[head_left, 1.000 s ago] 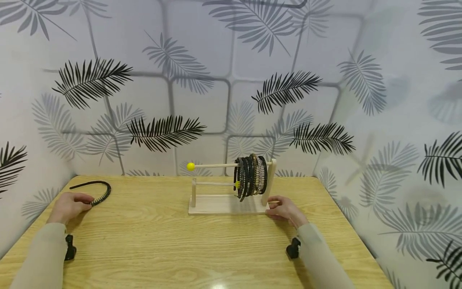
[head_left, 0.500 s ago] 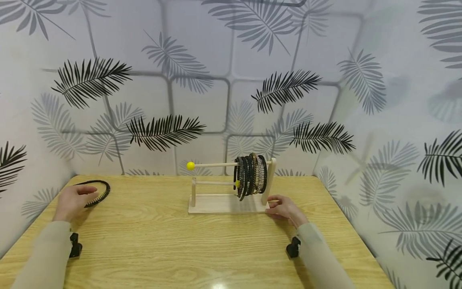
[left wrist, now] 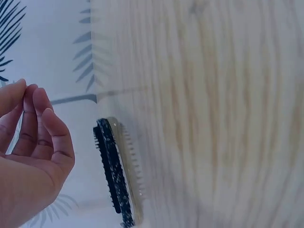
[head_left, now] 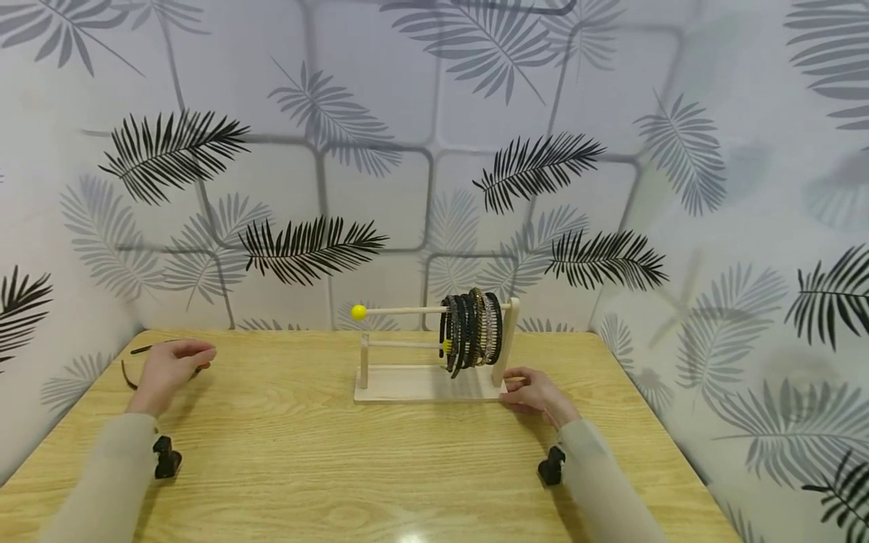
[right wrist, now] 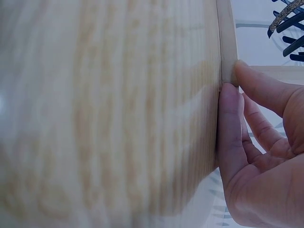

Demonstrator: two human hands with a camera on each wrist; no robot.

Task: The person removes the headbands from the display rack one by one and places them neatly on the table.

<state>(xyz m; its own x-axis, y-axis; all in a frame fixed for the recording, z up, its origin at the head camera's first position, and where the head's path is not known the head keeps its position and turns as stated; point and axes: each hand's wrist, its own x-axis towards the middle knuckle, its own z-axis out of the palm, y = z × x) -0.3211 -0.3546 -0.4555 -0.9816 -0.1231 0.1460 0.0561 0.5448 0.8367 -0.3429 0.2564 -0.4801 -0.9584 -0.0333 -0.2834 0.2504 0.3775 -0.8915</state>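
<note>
On the left of the table lies a dark toothed headband [head_left: 127,375], mostly hidden in the head view by my left hand [head_left: 170,369] above it. In the left wrist view, the headband [left wrist: 114,171] lies apart from my left hand [left wrist: 40,147], whose fingers are loosely bent with nothing between them. My right hand [head_left: 536,396] grips the right front corner of a pale wooden headband stand [head_left: 407,386]. Its thumb and index finger pinch the base edge [right wrist: 229,42] in the right wrist view. Several dark headbands [head_left: 471,332] hang together on the stand's right side.
The stand's upper rod ends in a yellow ball [head_left: 358,312] pointing left; a lower rod [head_left: 403,345] runs beneath it. A wood-grain table [head_left: 326,467] lies under everything. Behind it rises a leaf-patterned backdrop [head_left: 380,196]. A black wrist camera [head_left: 166,458] sits on my left wrist.
My left hand has let go of the headband's toothed part and moved right and slightly up across it. The right hand and the stand have stayed put.
</note>
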